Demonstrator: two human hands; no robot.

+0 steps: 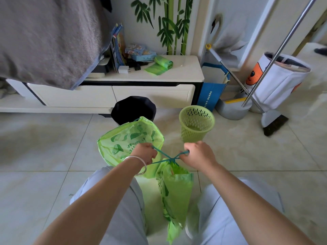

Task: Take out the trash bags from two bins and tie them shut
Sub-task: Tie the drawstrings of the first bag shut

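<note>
Just in front of the empty green basket bin (196, 123), the left hand (144, 153) and right hand (198, 154) each pinch a teal drawstring (169, 158) crossed over the gathered green bag (174, 188), apparently mid-knot; uneven pulling could tear the thin plastic.

green bin (196, 123) ahead, bare floor (44, 138) left

The room is bright with soft daylight. The shiny floor (53, 147) glows pale, with only faint shadows. Straight lines bend near the edges. The grey blanket (46, 38) up close looks blurry and smeared.
</note>
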